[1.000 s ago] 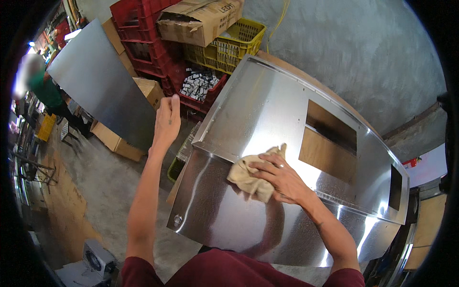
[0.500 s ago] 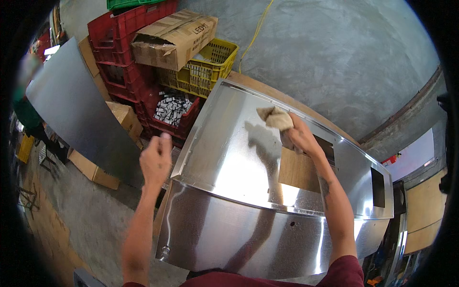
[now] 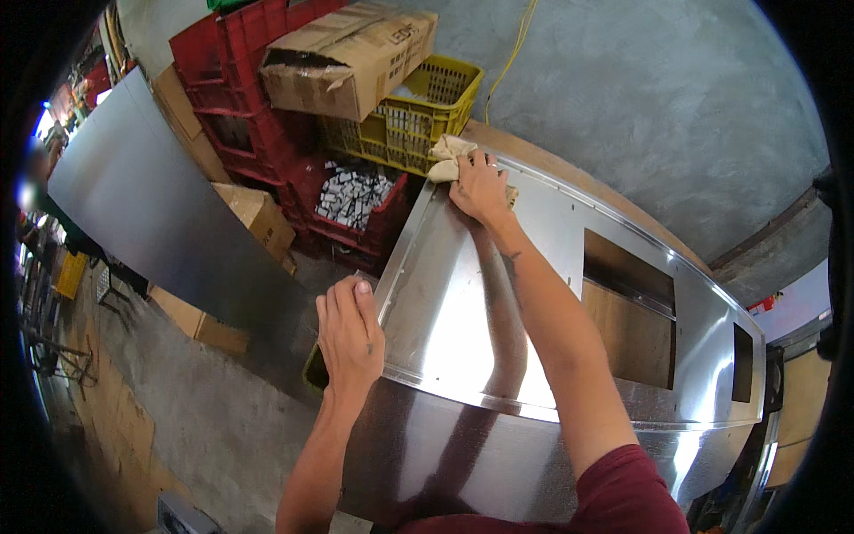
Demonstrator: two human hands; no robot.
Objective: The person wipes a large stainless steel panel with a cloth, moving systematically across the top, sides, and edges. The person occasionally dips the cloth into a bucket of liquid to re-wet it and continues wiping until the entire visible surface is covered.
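A large shiny sheet-metal cabinet (image 3: 445, 294) with rectangular cut-outs lies in front of me. My right hand (image 3: 480, 189) presses a beige cloth (image 3: 452, 151) onto its far left corner, fingers bent over the rag. Part of the cloth is covered by that hand. Beside the cabinet's left edge is my left hand (image 3: 350, 331), its fingers drawn together and curled. Whatever those fingers hold, if anything, is hidden; whether they touch the edge I cannot tell.
Stacked red crates (image 3: 233, 98) stand at the far left; one holds many small white pieces (image 3: 351, 196). A cardboard box (image 3: 351, 67) rests on a yellow basket (image 3: 454, 84). A large grey metal sheet (image 3: 165, 205) leans at left. Behind is a grey wall (image 3: 658, 116).
My right hand has carried the cloth leftward and away from the cut-out to the cabinet's far left corner. My left hand has come in to the cabinet's left edge. The view has shifted.
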